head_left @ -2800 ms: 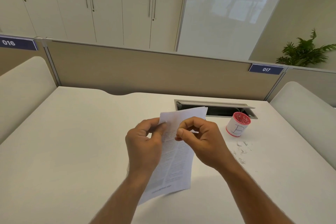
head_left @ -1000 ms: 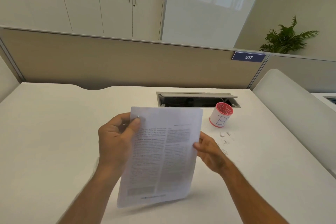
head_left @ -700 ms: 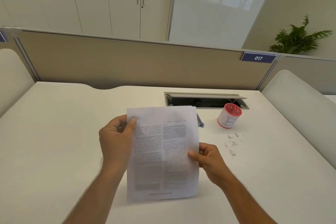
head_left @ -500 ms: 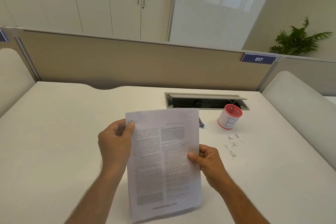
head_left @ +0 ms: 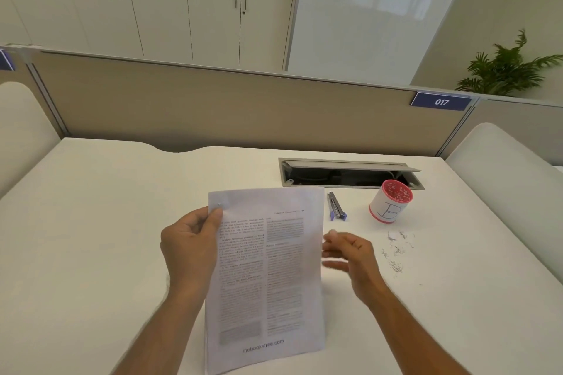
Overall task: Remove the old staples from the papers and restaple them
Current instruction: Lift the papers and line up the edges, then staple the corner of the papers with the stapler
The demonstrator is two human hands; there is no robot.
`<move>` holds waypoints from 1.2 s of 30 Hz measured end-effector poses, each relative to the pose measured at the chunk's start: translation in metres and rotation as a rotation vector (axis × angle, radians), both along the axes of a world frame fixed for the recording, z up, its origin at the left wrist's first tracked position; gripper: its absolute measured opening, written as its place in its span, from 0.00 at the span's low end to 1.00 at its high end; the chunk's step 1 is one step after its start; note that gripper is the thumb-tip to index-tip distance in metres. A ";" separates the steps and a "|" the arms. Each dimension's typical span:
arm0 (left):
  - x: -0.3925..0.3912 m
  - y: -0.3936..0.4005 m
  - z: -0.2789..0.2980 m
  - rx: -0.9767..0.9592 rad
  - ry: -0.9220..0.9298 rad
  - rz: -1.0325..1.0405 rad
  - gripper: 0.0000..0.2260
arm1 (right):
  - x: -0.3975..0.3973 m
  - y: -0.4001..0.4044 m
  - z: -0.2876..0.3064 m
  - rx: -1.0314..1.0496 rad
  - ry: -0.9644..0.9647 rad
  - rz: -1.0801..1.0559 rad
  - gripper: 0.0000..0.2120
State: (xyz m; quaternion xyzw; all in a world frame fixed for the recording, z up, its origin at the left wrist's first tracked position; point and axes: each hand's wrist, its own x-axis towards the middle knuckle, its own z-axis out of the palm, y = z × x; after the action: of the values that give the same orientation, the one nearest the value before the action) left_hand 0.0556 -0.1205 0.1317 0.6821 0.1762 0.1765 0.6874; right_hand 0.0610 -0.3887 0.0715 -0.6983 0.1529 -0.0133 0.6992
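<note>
L hand (head_left: pixel 190 248) has its grip clamped on the papers (head_left: pixel 268 271): thumb pinned on the front near the top-left corner, fingers curled behind the left edge. A small staple (head_left: pixel 219 205) shows in that corner, just above the thumb tip. Papers are held up off the worktop (head_left: pixel 91 237), roughly upright w/ printed side toward the camera, two columns of text, "mebooksfree.com" along the bottom.

R hand (head_left: pixel 350 256) is just beside the papers' right edge, not touching them; grip apart, fingers loosely spread & pointing left, holding nothing. It's motion-blurred, so finer finger detail can't be told.

Beyond the top-right corner of the sheets, a blue-and-grey stapler (head_left: pixel 335 207) lies on the worktop, long axis running away from the camera. Right of it stands a small white cup (head_left: pixel 390 202) w/ a red rim & a hand-drawn "B" on the side; its inside looks speckled, contents too small to make out. Below the cup, near the R hand, loose old staples (head_left: pixel 396 253) are scattered on the white surface.

Behind the stapler & cup, a cable hatch (head_left: pixel 350 172) is set into the worktop, lid tilted open. Further back: beige divider panel (head_left: pixel 213 109) w/ a blue "017" tag (head_left: pixel 440 102), white cabinets (head_left: pixel 182 3), a potted plant (head_left: pixel 508 67) far right.
</note>
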 end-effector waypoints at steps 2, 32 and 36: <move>0.002 0.000 -0.001 0.021 0.001 0.012 0.03 | 0.030 -0.014 -0.014 -0.225 0.030 -0.197 0.14; 0.011 -0.008 -0.006 0.025 0.016 -0.045 0.09 | 0.074 -0.022 0.009 0.173 -0.137 -0.281 0.15; 0.006 -0.011 -0.002 0.021 0.006 -0.066 0.09 | 0.054 -0.006 0.041 0.081 -0.194 -0.096 0.16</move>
State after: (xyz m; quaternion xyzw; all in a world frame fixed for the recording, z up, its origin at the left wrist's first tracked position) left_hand 0.0612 -0.1315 0.1295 0.6954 0.1539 0.1535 0.6849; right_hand 0.1146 -0.3950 0.1129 -0.6569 0.1183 -0.1080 0.7368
